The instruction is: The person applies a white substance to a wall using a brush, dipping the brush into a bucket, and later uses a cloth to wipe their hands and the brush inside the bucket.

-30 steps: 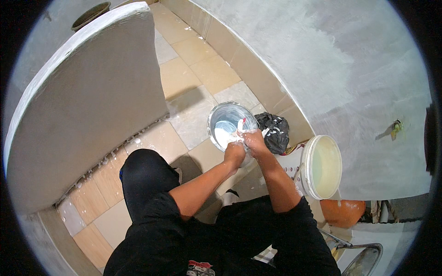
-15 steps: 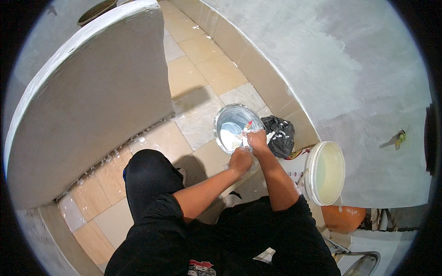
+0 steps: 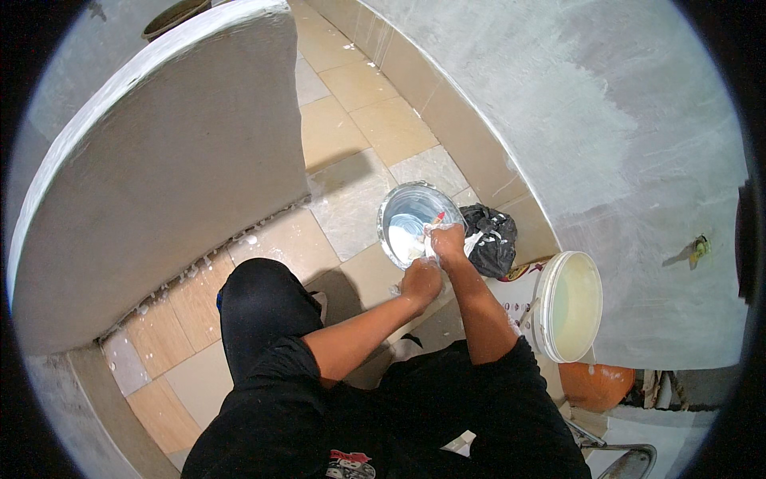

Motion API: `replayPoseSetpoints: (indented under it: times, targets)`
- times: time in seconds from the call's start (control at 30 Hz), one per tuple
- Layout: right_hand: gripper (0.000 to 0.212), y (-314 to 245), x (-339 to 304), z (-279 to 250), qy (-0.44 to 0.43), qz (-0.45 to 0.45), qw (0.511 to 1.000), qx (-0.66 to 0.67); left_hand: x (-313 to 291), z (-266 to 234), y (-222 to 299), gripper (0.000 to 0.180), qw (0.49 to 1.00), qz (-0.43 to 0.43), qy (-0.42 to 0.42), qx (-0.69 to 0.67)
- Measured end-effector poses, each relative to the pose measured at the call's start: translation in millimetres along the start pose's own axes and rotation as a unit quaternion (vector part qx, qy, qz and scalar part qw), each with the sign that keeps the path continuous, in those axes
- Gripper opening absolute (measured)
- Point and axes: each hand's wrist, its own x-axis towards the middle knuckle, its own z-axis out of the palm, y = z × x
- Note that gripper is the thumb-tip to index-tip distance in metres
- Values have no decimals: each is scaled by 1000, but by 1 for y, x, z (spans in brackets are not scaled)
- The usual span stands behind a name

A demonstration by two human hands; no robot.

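Both my hands meet over the near right rim of a round metal bucket (image 3: 384, 227), which holds white paint-like liquid. My right hand (image 3: 447, 242) is closed round a white-smeared tool with a red-tipped handle (image 3: 440, 217); its working end is covered, so its exact kind is unclear. Just below and left of it, my left hand (image 3: 422, 281) is closed too, with white wet material showing between the two hands. What its fingers hold is hidden. White smears mark both hands.
A crumpled black plastic bag (image 3: 492, 243) touches the bucket's right side. Nearer stands a large white tub (image 3: 548, 311) with pale liquid, beside an orange rounded object (image 3: 597, 383). A low grey partition (image 3: 175, 184) rises at left; a plastered wall (image 3: 638, 160) curves along the right. White drips spot the tiled floor (image 3: 351, 199).
The whole view has shifted slightly, so things sit a little further right. My hands stay together over the bucket's rim, and the red tip has tilted slightly.
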Motion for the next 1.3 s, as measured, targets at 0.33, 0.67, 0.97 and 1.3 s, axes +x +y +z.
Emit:
replayPoseSetpoints:
  times: [0.33, 0.67, 0.97, 1.3]
  targets:
    - [44, -18, -5, -2, 9, -10, 1000, 3, -14, -14, 23, 48, 997, -73, -11, -4]
    - [10, -88, -59, 1, -34, -11, 991, 133, -11, -26, 16, 44, 998, -56, -19, 8]
    - [23, -74, -35, -44, 98, -167, 966, -170, -40, -7, 24, 43, 998, -30, -24, 59]
    - [38, -94, -68, -69, -43, -304, 868, -391, -13, 21, -28, 39, 985, 91, -25, 146]
